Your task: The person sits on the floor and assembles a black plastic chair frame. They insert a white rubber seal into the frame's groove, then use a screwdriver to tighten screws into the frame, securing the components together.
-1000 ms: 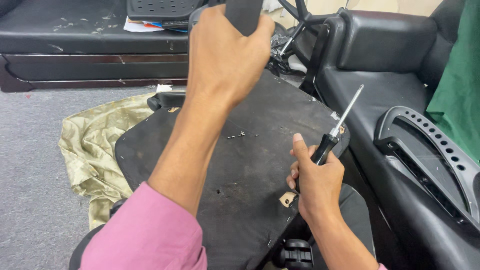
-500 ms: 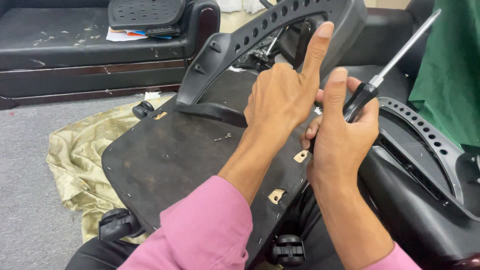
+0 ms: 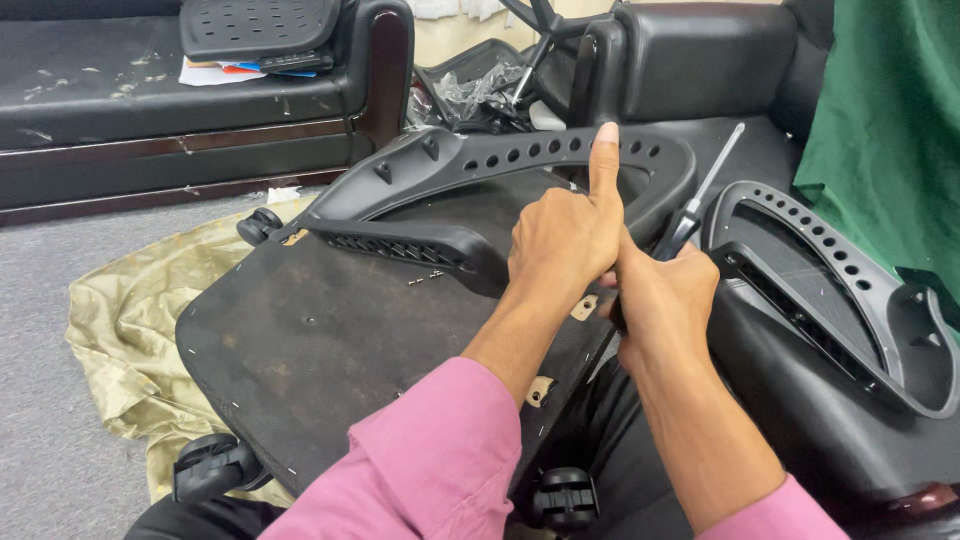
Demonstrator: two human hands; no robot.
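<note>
The screwdriver [image 3: 690, 225] handle is mostly hidden inside the right hand [image 3: 662, 300], which is clenched around it, shaft tilted up and away. The left hand [image 3: 565, 238] grips the black perforated armrest [image 3: 480, 165] lying at the far edge of the upturned seat base [image 3: 330, 340], forefinger raised straight against it.

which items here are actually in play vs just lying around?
In play:
- left hand on black perforated armrest
- right hand gripping screwdriver
- upturned seat base

Lying about:
- second armrest
- olive cloth
- black sofa with papers
- green fabric
</note>
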